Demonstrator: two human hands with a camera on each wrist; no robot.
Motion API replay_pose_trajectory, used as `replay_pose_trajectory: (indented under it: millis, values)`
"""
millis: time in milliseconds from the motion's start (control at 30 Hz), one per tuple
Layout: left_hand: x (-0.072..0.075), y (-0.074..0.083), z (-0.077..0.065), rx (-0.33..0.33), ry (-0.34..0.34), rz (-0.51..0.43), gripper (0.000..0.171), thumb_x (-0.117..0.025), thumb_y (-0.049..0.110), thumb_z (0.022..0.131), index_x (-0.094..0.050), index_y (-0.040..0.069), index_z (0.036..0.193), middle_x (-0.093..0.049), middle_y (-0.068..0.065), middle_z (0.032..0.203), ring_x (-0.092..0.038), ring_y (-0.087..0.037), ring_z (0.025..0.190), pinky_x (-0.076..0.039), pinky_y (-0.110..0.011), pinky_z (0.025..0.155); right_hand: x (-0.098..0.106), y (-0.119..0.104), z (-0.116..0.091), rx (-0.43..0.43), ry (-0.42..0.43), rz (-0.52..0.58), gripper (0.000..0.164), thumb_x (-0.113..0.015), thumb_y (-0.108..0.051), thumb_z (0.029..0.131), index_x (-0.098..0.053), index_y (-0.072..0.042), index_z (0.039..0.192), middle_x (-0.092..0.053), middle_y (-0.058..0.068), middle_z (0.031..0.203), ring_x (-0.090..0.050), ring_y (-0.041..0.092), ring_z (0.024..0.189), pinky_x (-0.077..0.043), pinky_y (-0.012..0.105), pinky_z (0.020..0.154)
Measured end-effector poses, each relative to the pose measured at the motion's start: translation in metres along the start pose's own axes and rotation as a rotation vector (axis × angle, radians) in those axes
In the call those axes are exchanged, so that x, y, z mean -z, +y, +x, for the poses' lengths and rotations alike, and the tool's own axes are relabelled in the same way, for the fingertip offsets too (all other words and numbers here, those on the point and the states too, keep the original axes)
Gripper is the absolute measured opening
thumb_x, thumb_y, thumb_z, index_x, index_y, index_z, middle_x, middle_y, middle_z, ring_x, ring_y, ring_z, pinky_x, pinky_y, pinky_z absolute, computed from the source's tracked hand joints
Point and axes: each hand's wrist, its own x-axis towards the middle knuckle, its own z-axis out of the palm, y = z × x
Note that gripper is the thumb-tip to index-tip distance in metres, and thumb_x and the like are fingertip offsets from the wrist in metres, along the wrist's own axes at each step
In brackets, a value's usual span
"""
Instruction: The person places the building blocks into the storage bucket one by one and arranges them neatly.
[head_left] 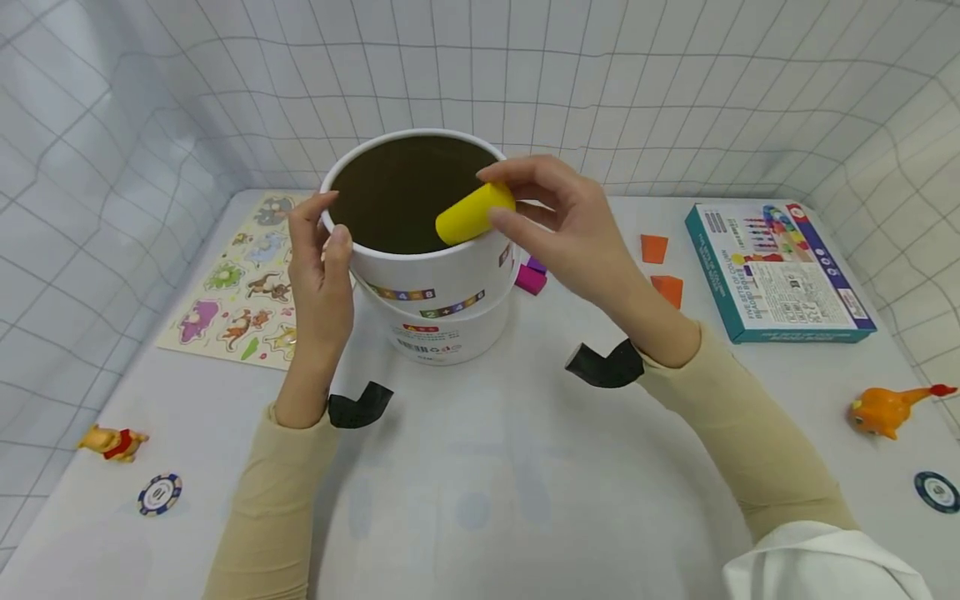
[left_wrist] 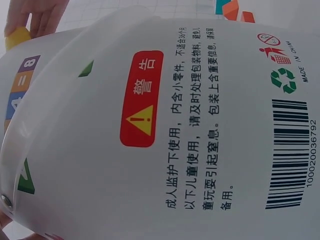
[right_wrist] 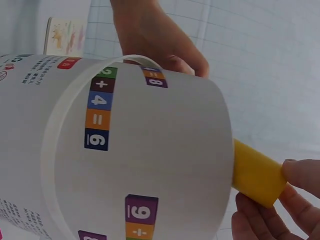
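Note:
A white plastic bucket (head_left: 442, 329) with printed sums stands upright on the table, its mouth facing up and its inside dark. My left hand (head_left: 318, 283) grips the bucket's rim at the left, fingertips over the edge and thumb outside. With thumb and fingers my right hand (head_left: 558, 225) pinches the end of a yellow cylinder block (head_left: 474, 214), which slants over the right part of the rim with its far end inside the mouth. The right wrist view shows the yellow cylinder block (right_wrist: 257, 172) projecting past the rim. Warning text and a barcode cover the bucket's side (left_wrist: 200, 125) in the left wrist view.
Behind the left hand lies an animal puzzle board (head_left: 232, 300). Magenta (head_left: 531, 280) and orange blocks (head_left: 654, 248) sit right of the bucket, before a teal boxed set (head_left: 780, 271). Small toys (head_left: 885, 411) and poker chips (head_left: 160, 495) lie at both sides. Gridded cloth walls (head_left: 525, 83) surround the table.

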Motion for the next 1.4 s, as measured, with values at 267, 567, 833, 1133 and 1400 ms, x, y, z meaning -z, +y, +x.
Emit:
replay_pose_trajectory:
  millis: [267,567,833,1133,1400]
  values:
    - [-0.001,0.0,0.0,-0.012,0.0,0.0,0.044,-0.037,0.028,0.087,-0.038,0.009,0.126,-0.038,-0.002,0.133,-0.039,-0.022,0.12,-0.037,-0.037,0.096,-0.008,0.016,0.01,0.068,-0.111,-0.224,0.029,-0.06,-0.007,0.083,-0.057,-0.002,0.111,-0.055,0.004,0.109,-0.051,0.009,0.093,-0.043,0.023,0.086]
    - [0.0,0.0,0.0,-0.033,-0.003,0.009,0.043,-0.036,0.029,0.087,-0.039,0.011,0.126,-0.038,-0.004,0.133,-0.039,-0.022,0.12,-0.037,-0.038,0.096,-0.014,0.037,0.012,0.206,-0.231,-0.399,0.021,-0.053,-0.018,0.088,-0.064,-0.011,0.105,-0.059,-0.006,0.103,-0.044,0.007,0.104,-0.038,0.023,0.088]
    - [0.0,-0.001,0.001,-0.021,-0.001,-0.003,0.043,-0.037,0.028,0.087,-0.038,0.008,0.125,-0.038,-0.003,0.133,-0.038,-0.021,0.121,-0.036,-0.036,0.097,-0.012,0.05,-0.005,0.271,-0.179,-0.34,0.028,-0.058,-0.012,0.085,-0.059,-0.008,0.113,-0.054,0.002,0.119,-0.034,0.012,0.124,-0.018,0.03,0.106]
    - [0.0,0.0,0.001,-0.005,0.016,-0.031,0.043,-0.037,0.027,0.086,-0.038,0.008,0.125,-0.038,-0.005,0.133,-0.04,-0.024,0.119,-0.036,-0.04,0.096,0.022,0.098,-0.011,-0.13,0.166,-0.193,0.029,-0.052,-0.008,0.088,-0.055,-0.001,0.116,-0.053,0.01,0.12,-0.044,0.016,0.116,-0.032,0.029,0.1]
    - [-0.002,0.008,-0.001,-0.012,0.006,-0.016,0.042,-0.036,0.026,0.087,-0.037,0.007,0.125,-0.038,-0.007,0.132,-0.04,-0.025,0.119,-0.037,-0.042,0.095,0.043,0.192,-0.009,-0.534,-0.118,-0.453,0.051,-0.052,-0.023,0.089,-0.035,-0.01,0.135,-0.027,0.011,0.142,-0.026,0.028,0.128,-0.024,0.046,0.103]
